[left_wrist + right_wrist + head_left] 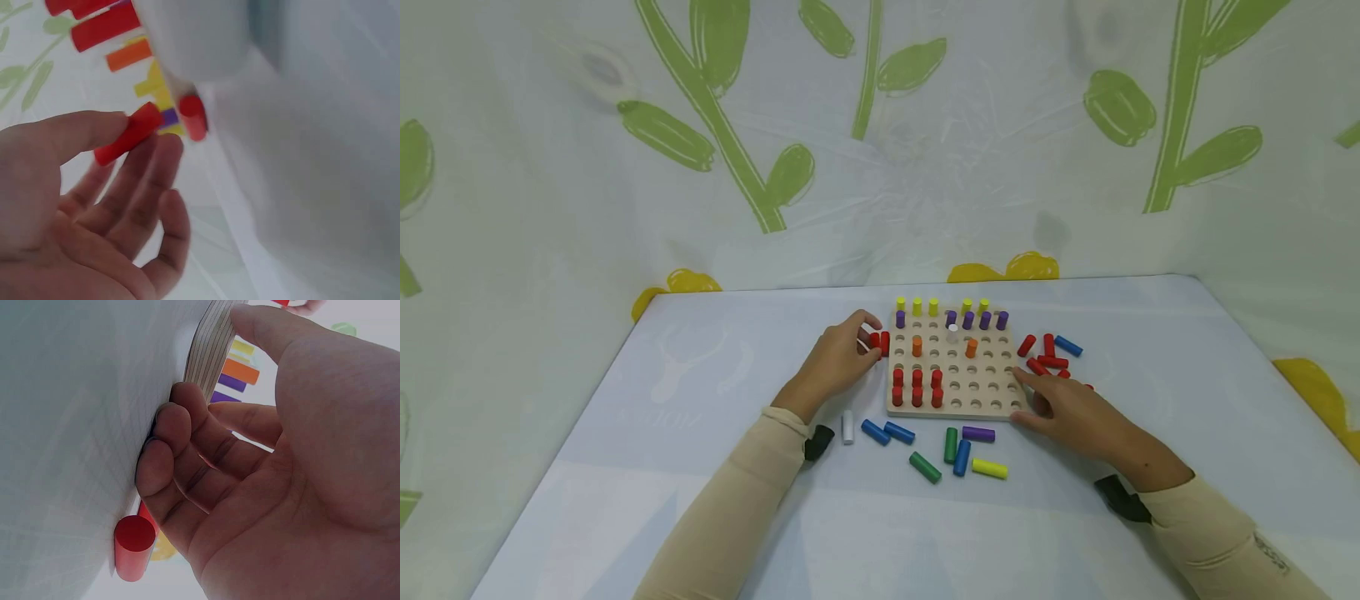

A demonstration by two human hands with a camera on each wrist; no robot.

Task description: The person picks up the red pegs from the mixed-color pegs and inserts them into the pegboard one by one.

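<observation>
My left hand (835, 360) pinches a red peg (128, 134) between thumb and fingertips, tilted, just off the left side of the wooden pegboard (955, 412). Another red peg (885, 343) lies against that side. At the board's right front corner, my right hand (1067, 412) touches the edge with thumb and index finger; its other fingers are bent beside the board. Two rows of red pegs (917, 397) stand at the front left of the board. Yellow pegs (933, 307) and purple pegs (968, 320) line the back, with orange pegs (917, 347) and a white peg (952, 333) between.
Loose red pegs (1052, 362) and a blue peg (1068, 346) lie right of the board, close to my right hand. Before the board lie a white peg (847, 427), blue pegs (876, 432), green pegs (925, 467), a purple peg (978, 434) and a yellow peg (989, 468).
</observation>
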